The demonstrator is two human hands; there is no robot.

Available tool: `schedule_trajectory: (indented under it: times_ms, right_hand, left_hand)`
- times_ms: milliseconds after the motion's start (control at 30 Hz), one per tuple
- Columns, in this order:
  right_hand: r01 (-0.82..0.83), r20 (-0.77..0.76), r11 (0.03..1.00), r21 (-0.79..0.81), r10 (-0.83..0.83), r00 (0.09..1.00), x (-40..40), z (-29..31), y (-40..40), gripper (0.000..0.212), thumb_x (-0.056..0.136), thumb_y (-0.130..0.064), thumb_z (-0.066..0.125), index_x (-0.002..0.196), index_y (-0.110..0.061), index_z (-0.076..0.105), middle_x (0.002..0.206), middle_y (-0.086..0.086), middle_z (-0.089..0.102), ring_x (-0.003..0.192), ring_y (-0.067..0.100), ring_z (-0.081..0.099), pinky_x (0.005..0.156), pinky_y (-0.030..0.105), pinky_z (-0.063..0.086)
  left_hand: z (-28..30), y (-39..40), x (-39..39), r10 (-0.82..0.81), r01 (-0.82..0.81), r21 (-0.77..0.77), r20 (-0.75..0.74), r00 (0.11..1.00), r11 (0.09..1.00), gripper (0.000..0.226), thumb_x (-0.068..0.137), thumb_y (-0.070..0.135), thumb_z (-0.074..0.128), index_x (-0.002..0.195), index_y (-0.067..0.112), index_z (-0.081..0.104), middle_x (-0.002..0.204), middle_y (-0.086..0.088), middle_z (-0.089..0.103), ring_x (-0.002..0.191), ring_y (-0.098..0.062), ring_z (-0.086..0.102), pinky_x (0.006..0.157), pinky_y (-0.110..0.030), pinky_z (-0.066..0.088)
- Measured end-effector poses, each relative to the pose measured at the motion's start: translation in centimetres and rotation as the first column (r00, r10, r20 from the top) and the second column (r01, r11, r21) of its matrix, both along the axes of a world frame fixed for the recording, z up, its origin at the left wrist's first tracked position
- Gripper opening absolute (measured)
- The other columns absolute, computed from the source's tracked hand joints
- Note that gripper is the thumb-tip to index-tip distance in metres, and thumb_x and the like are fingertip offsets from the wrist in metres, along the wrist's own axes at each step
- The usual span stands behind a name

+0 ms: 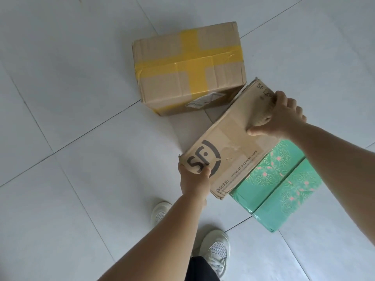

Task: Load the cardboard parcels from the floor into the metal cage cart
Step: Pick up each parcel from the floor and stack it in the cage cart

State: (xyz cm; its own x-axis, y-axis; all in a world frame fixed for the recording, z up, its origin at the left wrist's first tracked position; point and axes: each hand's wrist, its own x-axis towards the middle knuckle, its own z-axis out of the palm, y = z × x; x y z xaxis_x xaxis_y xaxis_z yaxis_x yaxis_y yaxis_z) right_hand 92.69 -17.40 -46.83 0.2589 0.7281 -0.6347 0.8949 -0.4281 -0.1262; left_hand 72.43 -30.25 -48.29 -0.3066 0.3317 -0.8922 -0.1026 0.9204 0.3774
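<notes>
A brown cardboard parcel printed with a black SF logo (pixel 229 142) is tilted just above the tiled floor. My left hand (pixel 194 179) grips its near left corner, thumb over the logo. My right hand (pixel 282 116) grips its far right end, fingers curled over the edge. A bigger cardboard parcel crossed with yellow tape (pixel 188 67) rests on the floor behind it, apart from both hands. The metal cage cart is out of view.
A green wrapped package with a pink flower pattern (pixel 282 185) lies on the floor to the right, partly under the SF parcel. My two feet in white shoes (pixel 217 250) stand close below. Pale floor tiles (pixel 81 98) spread to the left.
</notes>
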Motion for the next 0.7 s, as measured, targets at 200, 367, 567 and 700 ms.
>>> schedule_trajectory:
  times_ms: [200, 367, 567, 700]
  right_hand:
    - [0.048, -0.044, 0.999, -0.002, -0.048, 0.998, -1.9, 3.9, -2.6, 0.122, 0.058, -0.054, 0.087, 0.149, -0.024, 0.012, 0.139, 0.012, 0.030, 0.128, 0.039, 0.033, 0.105, 0.051, 0.032]
    - [0.130, -0.147, 0.991, -0.005, -0.129, 0.981, -4.3, 10.7, -5.2, 0.115, 0.064, -0.053, 0.084, 0.147, -0.032, 0.008, 0.137, 0.011, 0.027, 0.128, 0.038, 0.030, 0.105, 0.053, 0.036]
    - [0.180, -0.303, 0.977, 0.112, -0.139, 0.943, -8.7, 20.3, -6.1, 0.103, 0.066, -0.057, 0.081, 0.143, -0.025, 0.020, 0.131, 0.012, 0.031, 0.126, 0.037, 0.034, 0.103, 0.047, 0.038]
    - [0.240, -0.420, 0.952, 0.188, -0.143, 0.896, -12.2, 26.3, -6.6, 0.101, 0.061, -0.060, 0.082, 0.135, -0.011, 0.034, 0.124, 0.010, 0.039, 0.114, 0.034, 0.048, 0.095, 0.048, 0.047]
  left_hand:
    - [4.5, -2.6, -2.0, 0.070, -0.068, 0.050, -0.046, 0.997, 0.996, 0.060, 0.082, 0.013, 0.071, 0.129, 0.035, 0.041, 0.107, 0.006, 0.065, 0.096, -0.017, 0.064, 0.091, -0.043, 0.054]
    - [10.9, -3.5, -5.8, 0.051, -0.035, 0.154, -0.100, 0.994, 0.987, 0.046, 0.083, 0.010, 0.069, 0.118, 0.028, 0.048, 0.101, 0.005, 0.066, 0.095, -0.016, 0.064, 0.088, -0.042, 0.054]
    - [21.3, -4.0, -10.6, 0.114, -0.027, 0.326, -0.252, 0.961, 0.945, 0.030, 0.082, 0.036, 0.071, 0.105, 0.032, 0.052, 0.094, 0.013, 0.066, 0.089, -0.011, 0.064, 0.076, -0.037, 0.054]
    - [28.9, -5.7, -13.2, 0.292, -0.163, 0.422, -0.262, 0.920, 0.892, 0.039, 0.078, 0.045, 0.070, 0.110, 0.033, 0.050, 0.094, 0.014, 0.066, 0.087, -0.012, 0.066, 0.075, -0.038, 0.057]
